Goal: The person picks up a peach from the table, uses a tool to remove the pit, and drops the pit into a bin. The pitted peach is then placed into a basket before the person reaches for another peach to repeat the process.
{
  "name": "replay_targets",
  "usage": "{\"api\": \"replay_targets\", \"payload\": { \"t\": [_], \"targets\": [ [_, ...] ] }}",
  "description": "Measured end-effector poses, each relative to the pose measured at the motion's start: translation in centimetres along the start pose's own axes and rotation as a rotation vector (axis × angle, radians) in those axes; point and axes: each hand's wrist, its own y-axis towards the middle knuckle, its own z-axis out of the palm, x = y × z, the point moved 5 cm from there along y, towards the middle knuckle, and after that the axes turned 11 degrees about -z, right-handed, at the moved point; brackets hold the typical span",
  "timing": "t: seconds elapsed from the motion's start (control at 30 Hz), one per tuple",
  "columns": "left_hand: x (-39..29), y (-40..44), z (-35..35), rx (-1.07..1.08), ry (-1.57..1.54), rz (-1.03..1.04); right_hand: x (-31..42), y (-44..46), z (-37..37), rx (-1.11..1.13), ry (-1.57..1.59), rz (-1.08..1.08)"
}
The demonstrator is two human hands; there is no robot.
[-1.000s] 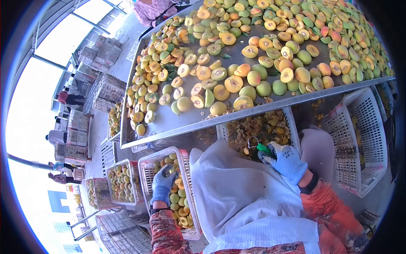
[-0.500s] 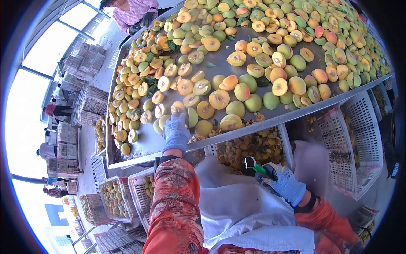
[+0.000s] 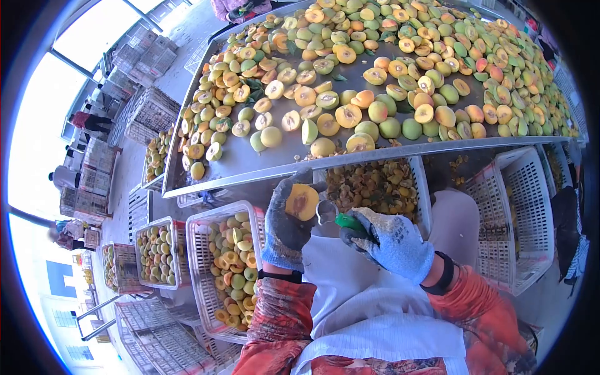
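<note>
Through the head camera I have both hands in front of the lap, just short of the table's near edge. The left hand (image 3: 285, 219), in a blue-grey knitted glove with a dark palm, is curled around a round, yellow-orange halved fruit (image 3: 302, 202). Its cut face is turned up towards me, with a brownish centre; I can't make out whether a stone sits in it. The right hand (image 3: 389, 242), in a light blue knitted glove with dark fingertips, is closed round a small green-handled tool (image 3: 347, 222) with a thin metal loop at its end. I see that loop right beside the halved fruit, but can't tell whether the two touch.

Beyond the hands I get a wide grey metal table (image 3: 230, 164) with a raised rim, spread with green, yellow and orange fruit (image 3: 347, 115), much of it cut in half. Under its near edge, a white plastic crate (image 3: 422, 194) holds brown and yellow scraps (image 3: 372, 187). To the left of the left hand stands a white slatted crate with a pinkish rim (image 3: 199, 262), filled with fruit, many pieces halved. On the right I see a white perforated plastic crate (image 3: 531, 187). At the table's far side is a person in a pink patterned top (image 3: 224, 9).
</note>
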Motion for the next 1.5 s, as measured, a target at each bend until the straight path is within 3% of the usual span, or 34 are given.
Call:
{"api": "replay_targets", "payload": {
  "t": [0.03,0.07,0.13,0.17,0.27,0.4,0.47,0.53,0.63,0.83,0.9,0.93,1.0,1.03,1.1,1.13,1.2,1.27,1.33,1.37,1.5],
  "targets": [
    [1.1,-0.7,0.3,-0.297,0.127,0.161,0.7,0.2,-0.2,0.01,-0.009,0.005],
    [2.0,-0.8,-0.1,-0.295,0.115,0.161,1.2,0.4,-0.1,0.064,-0.047,0.025],
    [2.6,-1.0,-1.1,-0.372,0.598,0.227,1.7,0.1,0.4,0.123,-0.082,0.041],
    [2.3,-1.9,1.8,-0.261,0.469,0.173,1.8,-0.1,0.4,0.064,-0.114,-0.001],
    [2.0,-3.2,4.2,-0.198,0.536,0.19,2.2,-0.7,0.4,0.009,-0.155,-0.038],
    [2.1,-3.5,3.6,-0.344,0.634,0.254,3.0,-1.2,0.1,0.063,-0.171,0.015],
    [2.4,-4.5,5.8,-0.203,0.275,0.087,3.7,-1.2,-0.5,0.107,-0.132,0.064],
    [2.7,-5.2,6.7,-0.256,0.28,0.118,3.5,-1.5,-0.4,0.157,-0.086,0.115],
    [3.2,-5.6,6.5,-0.298,0.282,0.21,3.6,-1.9,-0.2,0.142,0.101,0.07],
    [3.7,-5.7,5.8,-0.332,0.208,0.306,2.2,-2.3,2.5,0.38,0.556,0.419],
    [4.1,-5.6,5.7,-0.343,0.17,0.31,2.1,-2.1,2.5,0.153,0.513,0.098],
    [4.2,-5.6,5.7,-0.379,0.199,0.352,2.4,-1.9,2.2,0.151,0.516,0.105],
    [4.6,-5.7,5.3,-0.423,0.225,0.389,2.8,-2.9,3.3,0.393,0.912,0.622],
    [4.5,-5.8,5.0,-0.48,0.396,0.472,2.6,-3.1,3.6,0.395,0.911,0.626],
    [4.5,-5.8,4.7,-0.592,0.674,0.586,2.7,-3.2,4.5,0.243,1.444,0.634],
    [4.6,-5.5,3.9,-0.589,0.678,0.583,2.4,-3.1,4.3,0.237,1.447,0.633],
    [5.7,-4.1,1.4,-0.425,0.095,0.345,1.0,-3.0,3.8,0.357,1.228,0.752],
    [5.3,-3.7,2.6,-0.377,0.058,0.302,-0.2,-3.1,4.8,0.442,1.101,0.706],
    [5.1,-3.6,2.7,-0.335,0.021,0.262,0.7,-1.5,2.3,0.084,0.002,-0.022],
    [5.0,-3.5,2.4,-0.291,0.021,0.215,0.8,-1.6,2.1,0.184,-0.011,0.063],
    [5.2,-3.5,2.6,-0.296,0.031,0.157,1.4,-1.8,1.8,0.204,-0.156,0.045]
  ]
}}
